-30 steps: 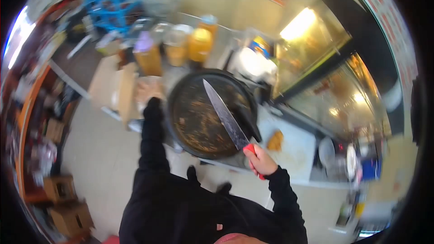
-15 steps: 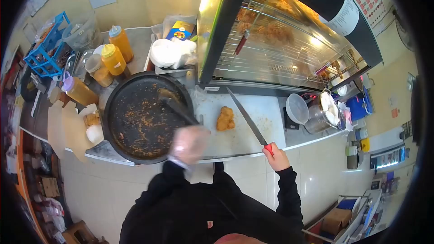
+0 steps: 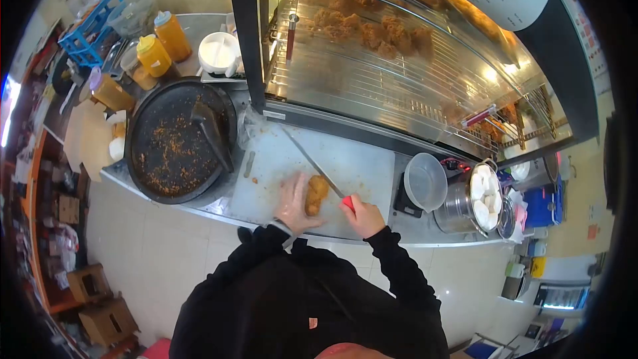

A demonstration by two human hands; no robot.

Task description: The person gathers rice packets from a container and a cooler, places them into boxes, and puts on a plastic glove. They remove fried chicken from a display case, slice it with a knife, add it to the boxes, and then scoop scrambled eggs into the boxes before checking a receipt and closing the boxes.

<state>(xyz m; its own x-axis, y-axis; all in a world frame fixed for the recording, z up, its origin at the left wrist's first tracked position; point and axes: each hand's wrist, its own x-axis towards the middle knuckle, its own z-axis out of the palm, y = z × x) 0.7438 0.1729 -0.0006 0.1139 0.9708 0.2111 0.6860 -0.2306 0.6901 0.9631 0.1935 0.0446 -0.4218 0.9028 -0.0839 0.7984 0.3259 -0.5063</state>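
A piece of fried chicken (image 3: 317, 194) lies on the white cutting board (image 3: 279, 153). My left hand (image 3: 294, 203), in a clear plastic glove, is at its left side, with the thumb reaching along its lower edge and the fingers around it. My right hand (image 3: 364, 216) is wrapped round the red handle of a long knife (image 3: 311, 161). The blade points up and to the left, passing just above and beside the chicken. Left of the board stands a round black pan (image 3: 229, 116) with crumbs and a dark-handled utensil (image 3: 211, 136) in it.
A lit glass display cabinet (image 3: 332, 123) with fried chicken stands behind the board. On the right are a clear plastic bowl (image 3: 425, 181) and a steel pot (image 3: 452, 216) of white items. Sauce bottles (image 3: 154, 56) and an open paper wrapper (image 3: 90, 133) are at the left.
My left hand has moved right, from beside the pan to the chicken. My right hand has brought the knife left and closer to it. The utensil now rests in the pan. The view has shifted.
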